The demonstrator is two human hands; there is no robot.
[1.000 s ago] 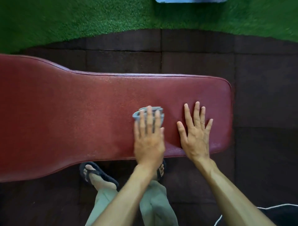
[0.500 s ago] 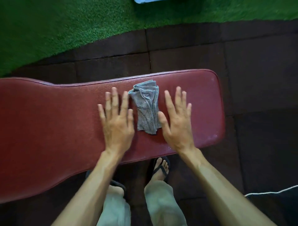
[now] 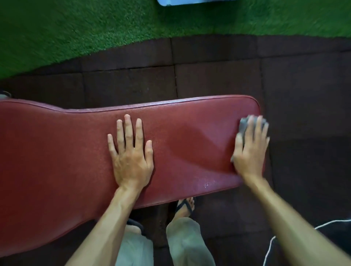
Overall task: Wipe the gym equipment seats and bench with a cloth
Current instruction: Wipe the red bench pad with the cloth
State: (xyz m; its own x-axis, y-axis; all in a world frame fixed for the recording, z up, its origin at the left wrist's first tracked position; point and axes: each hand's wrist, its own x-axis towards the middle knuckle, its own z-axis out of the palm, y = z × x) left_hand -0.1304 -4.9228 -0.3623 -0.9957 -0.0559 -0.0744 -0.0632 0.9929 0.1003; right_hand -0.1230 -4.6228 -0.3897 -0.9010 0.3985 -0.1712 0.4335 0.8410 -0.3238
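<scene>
A long red padded bench [image 3: 190, 133] runs across the view, its narrow end to the right. My left hand [image 3: 131, 151] lies flat on the middle of the pad, fingers spread, holding nothing. My right hand [image 3: 250, 148] presses down on a grey cloth [image 3: 244, 125] at the bench's right end; it is blurred by motion. Only the cloth's far part shows beyond my fingers. A darker damp streak marks the pad between my hands.
Dark rubber floor tiles [image 3: 218, 76] surround the bench, with green artificial turf [image 3: 76, 28] beyond. A pale blue object [image 3: 182, 2] sits at the top edge. My sandalled feet [image 3: 185, 207] stand under the bench's near edge. A dark item with white trim [image 3: 273, 245] lies at lower right.
The cloth lay loose between my two flat hands. My right hand has since covered it and swept it right to the bench's end; my left hand stays flat on the pad.
</scene>
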